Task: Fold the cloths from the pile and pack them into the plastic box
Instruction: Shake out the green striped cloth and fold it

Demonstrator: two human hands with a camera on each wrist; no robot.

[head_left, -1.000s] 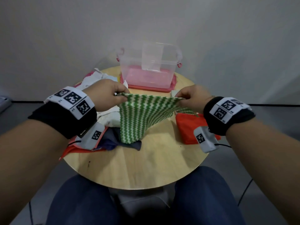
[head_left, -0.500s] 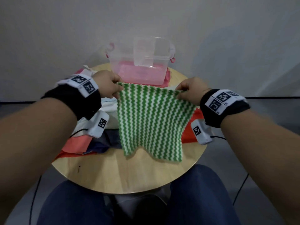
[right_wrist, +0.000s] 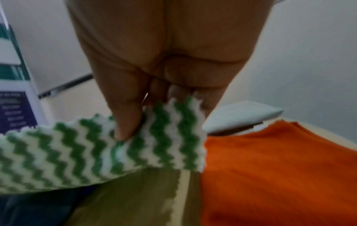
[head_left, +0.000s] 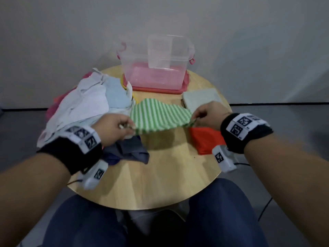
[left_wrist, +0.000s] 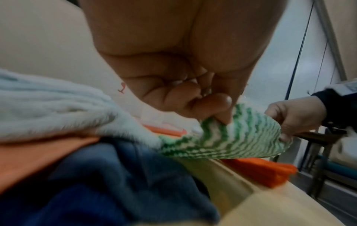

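You hold the green-and-white zigzag-striped fleecy cloth (head_left: 160, 116) stretched flat between your hands just above the round pale wooden table (head_left: 160, 175), its long axis running left to right, with your left hand (head_left: 114, 128) pinching its near left corner and your right hand (head_left: 207, 115) pinching its near right corner between thumb and fingers. The far edge sags away from you towards the clear plastic box with pink clips (head_left: 154, 68), which stands straight ahead, about equally far from both hands. The cloth looks soft, ribbed and limp, so I judge it will droop once laid down; the crumpled pile of white and pale blue cloths (head_left: 89, 102) lies just to your left.
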